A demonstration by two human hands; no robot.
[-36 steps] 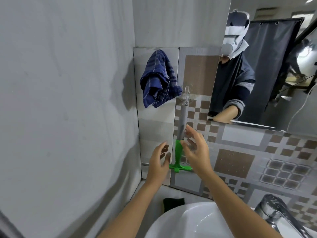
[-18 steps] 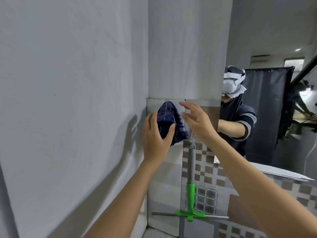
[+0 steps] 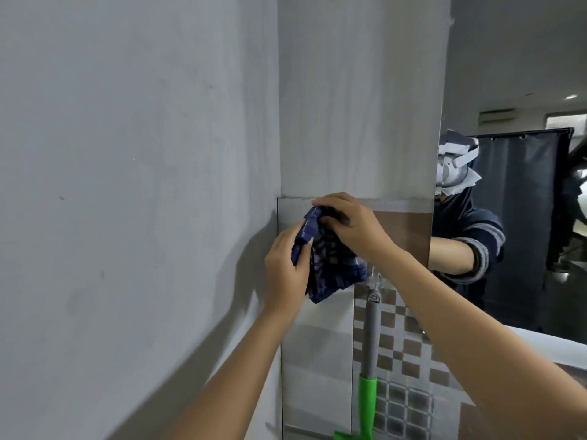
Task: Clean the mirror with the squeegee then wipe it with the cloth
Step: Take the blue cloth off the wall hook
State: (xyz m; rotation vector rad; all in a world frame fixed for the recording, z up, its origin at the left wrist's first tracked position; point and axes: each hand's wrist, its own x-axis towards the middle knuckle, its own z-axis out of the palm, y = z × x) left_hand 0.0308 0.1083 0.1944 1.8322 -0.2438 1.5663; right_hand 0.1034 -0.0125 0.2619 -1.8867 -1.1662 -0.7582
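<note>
Head view: corner of a bathroom, plain grey plaster wall (image 3: 127, 185) on the left, meeting a back wall that is plaster above and tile (image 3: 317, 360) below. Tiles are grey with brown-and-white checker patches. Both hands are up at the top edge of the tiled band. Left hand (image 3: 286, 268) grips the dark blue checked cloth (image 3: 330, 268) from the left side, fingers closed on its folds. Right hand (image 3: 352, 223) clamps the top of the cloth, fingers curled over it against the wall. Cloth hangs bunched between the 2 hands, lower corner drooping. Just below right of it, a clear wall hook (image 3: 374, 281) holds the squeegee (image 3: 370, 360): grey handle upright, green neck below, blade cut off by the frame edge. Mirror (image 3: 514, 217) covers the right side, reflecting the person in a dark sleeve, a dark curtain and a ceiling light.
</note>
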